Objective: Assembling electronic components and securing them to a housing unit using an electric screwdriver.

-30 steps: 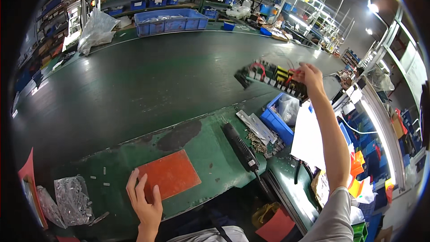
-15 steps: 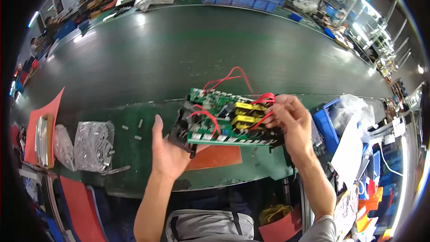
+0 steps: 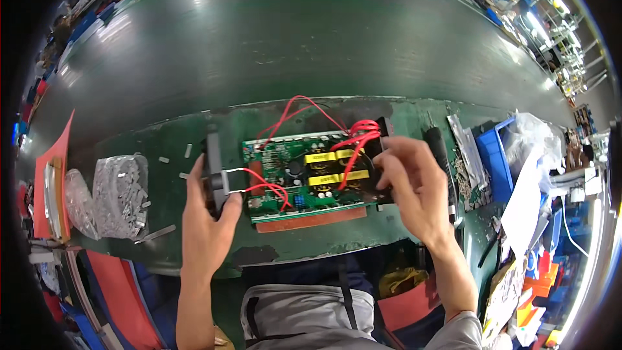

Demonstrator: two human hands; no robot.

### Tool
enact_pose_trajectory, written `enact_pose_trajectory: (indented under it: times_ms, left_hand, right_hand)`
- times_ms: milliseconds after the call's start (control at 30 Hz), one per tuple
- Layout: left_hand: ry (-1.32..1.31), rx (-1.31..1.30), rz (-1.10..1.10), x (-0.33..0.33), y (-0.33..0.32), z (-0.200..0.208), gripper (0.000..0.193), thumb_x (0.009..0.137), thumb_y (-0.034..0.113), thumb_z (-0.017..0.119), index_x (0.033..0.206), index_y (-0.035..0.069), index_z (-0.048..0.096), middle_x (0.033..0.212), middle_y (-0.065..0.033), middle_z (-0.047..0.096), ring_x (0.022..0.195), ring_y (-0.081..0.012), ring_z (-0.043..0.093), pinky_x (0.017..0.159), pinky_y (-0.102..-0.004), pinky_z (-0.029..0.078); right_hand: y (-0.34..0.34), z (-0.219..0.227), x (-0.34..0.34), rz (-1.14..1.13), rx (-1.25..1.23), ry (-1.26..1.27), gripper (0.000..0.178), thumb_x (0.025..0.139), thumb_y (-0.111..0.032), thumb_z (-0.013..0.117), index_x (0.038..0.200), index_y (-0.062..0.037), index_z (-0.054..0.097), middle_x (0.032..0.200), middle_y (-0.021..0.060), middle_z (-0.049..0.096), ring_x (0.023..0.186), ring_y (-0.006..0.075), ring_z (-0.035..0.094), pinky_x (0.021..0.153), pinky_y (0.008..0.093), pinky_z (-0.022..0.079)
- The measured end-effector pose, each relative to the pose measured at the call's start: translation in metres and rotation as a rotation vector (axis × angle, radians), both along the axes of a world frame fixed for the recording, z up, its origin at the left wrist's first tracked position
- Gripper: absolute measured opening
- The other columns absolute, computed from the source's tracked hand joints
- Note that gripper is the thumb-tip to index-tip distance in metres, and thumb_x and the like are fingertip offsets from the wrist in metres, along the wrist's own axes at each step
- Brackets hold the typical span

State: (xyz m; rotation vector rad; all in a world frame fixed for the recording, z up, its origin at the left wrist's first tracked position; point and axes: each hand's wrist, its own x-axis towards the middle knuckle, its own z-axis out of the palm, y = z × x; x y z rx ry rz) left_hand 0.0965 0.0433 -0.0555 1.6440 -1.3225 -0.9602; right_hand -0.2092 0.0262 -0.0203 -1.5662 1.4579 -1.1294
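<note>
A green circuit board with two yellow transformers lies flat on the bench, partly over a reddish-brown sheet. Off its left end, my left hand grips a black end panel on edge, thumb on the near side. Short red wires run from two metal terminals on that panel to the board. At the board's right end, my right hand has its fingers curved and apart beside a dark end piece; whether they touch it I cannot tell. A bundle of red wires loops over this end.
To the left are a clear bag of small grey parts, several loose grey pieces and a red-orange folder. A black-handled screwdriver and a blue bin lie to the right. Beyond the bench stretches a wide dark green conveyor belt.
The board has gone from tilted in my hands to flat on the bench. My left hand has moved left with the black end panel, now apart from the board. My right hand has left the red wires.
</note>
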Motion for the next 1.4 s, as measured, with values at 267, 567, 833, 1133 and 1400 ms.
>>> enact_pose_trajectory:
  times_ms: [267, 567, 833, 1133, 1400]
  left_hand:
    - [-0.53, -0.519, -0.164, 0.0, -0.009, 0.031, 0.057, 0.087, 0.002, 0.076, 0.141, 0.001, 0.058, 0.129, -0.0164, 0.067, 0.118, -0.0315, 0.064, 0.104, -0.0415, 0.049]
    - [-0.644, -0.643, -0.623, -0.024, -0.04, 0.016, 0.026, 0.075, 0.005, 0.086, 0.098, 0.007, 0.074, 0.096, -0.0043, 0.069, 0.089, -0.0269, 0.064, 0.077, -0.0392, 0.051]
    - [-0.636, -0.541, -0.634, -0.027, -0.042, 0.023, 0.017, 0.078, 0.005, 0.084, 0.092, 0.005, 0.074, 0.091, -0.0049, 0.068, 0.087, -0.0261, 0.062, 0.076, -0.0388, 0.051]
    - [-0.643, -0.52, -0.639, -0.03, -0.043, 0.022, 0.011, 0.082, 0.008, 0.081, 0.088, 0.008, 0.072, 0.088, -0.0011, 0.062, 0.089, -0.0236, 0.059, 0.078, -0.0388, 0.049]
    - [-0.651, -0.525, -0.651, -0.025, -0.039, 0.021, 0.019, 0.076, 0.006, 0.086, 0.093, 0.005, 0.075, 0.092, -0.0062, 0.068, 0.089, -0.0267, 0.063, 0.078, -0.0405, 0.052]
  right_hand:
    - [0.029, -0.033, -0.05, -0.252, 0.01, 0.224, 0.023, 0.107, -0.011, 0.062, 0.126, 0.0012, 0.066, 0.108, 0.0068, 0.073, 0.091, 0.0098, 0.065, 0.079, 0.0255, 0.053]
    - [0.037, -0.06, -0.035, -0.129, -0.165, 0.388, 0.045, 0.099, -0.012, 0.068, 0.14, 0.0019, 0.058, 0.103, 0.0171, 0.062, 0.086, 0.0288, 0.058, 0.075, 0.0372, 0.048]
    - [0.035, -0.043, -0.018, -0.105, -0.313, 0.627, 0.043, 0.091, 0.008, 0.061, 0.132, -0.0024, 0.068, 0.14, 0.0224, 0.056, 0.127, 0.0407, 0.055, 0.106, 0.0472, 0.045]
    - [0.019, -0.05, -0.015, 0.015, -0.365, 0.535, 0.051, 0.082, 0.019, 0.048, 0.115, -0.0044, 0.08, 0.157, 0.0251, 0.048, 0.151, 0.0479, 0.04, 0.122, 0.0529, 0.036]
    - [0.027, -0.046, -0.016, 0.103, -0.418, 0.649, 0.05, 0.078, 0.013, 0.059, 0.121, -0.0067, 0.077, 0.154, 0.0221, 0.053, 0.146, 0.0436, 0.048, 0.117, 0.053, 0.043]
